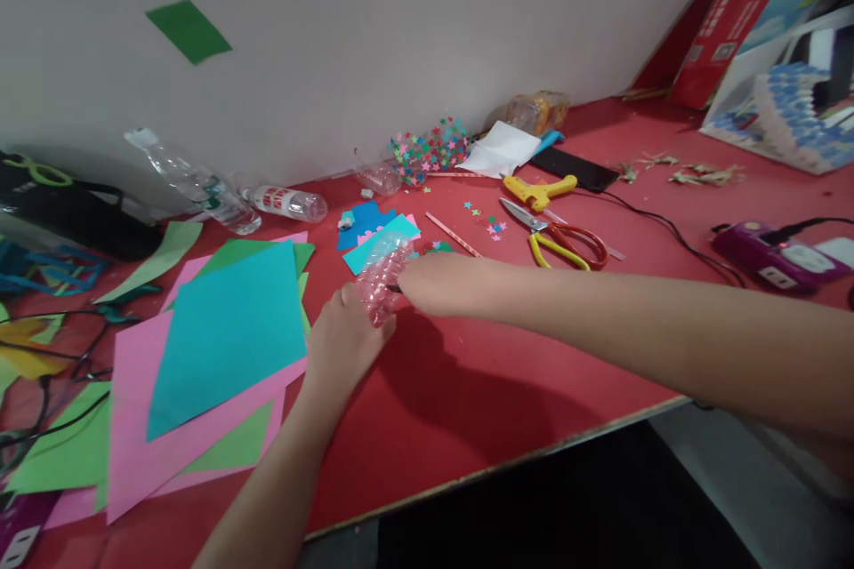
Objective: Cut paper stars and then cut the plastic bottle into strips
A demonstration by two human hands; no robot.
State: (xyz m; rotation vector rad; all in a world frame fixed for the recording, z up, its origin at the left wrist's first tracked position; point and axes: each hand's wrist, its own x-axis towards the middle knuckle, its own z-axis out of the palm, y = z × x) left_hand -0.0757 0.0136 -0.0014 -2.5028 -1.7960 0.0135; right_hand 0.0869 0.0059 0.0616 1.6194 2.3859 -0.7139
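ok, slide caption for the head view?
Left hand holds clear plastic, right hand at it; scissors and paper on the red table.

On the counter [414, 453], around the held bottle [382, 276], stacked paper sheets [230, 338] lie between eight and nine o'clock. At ten, two bottles [286, 203] stand or lie by the wall [400, 44]; between twelve and one, another bottle [431, 151]. The glue gun [534, 192] rests at two, a phone [577, 167] beyond; scissors [524, 215] nearer three.
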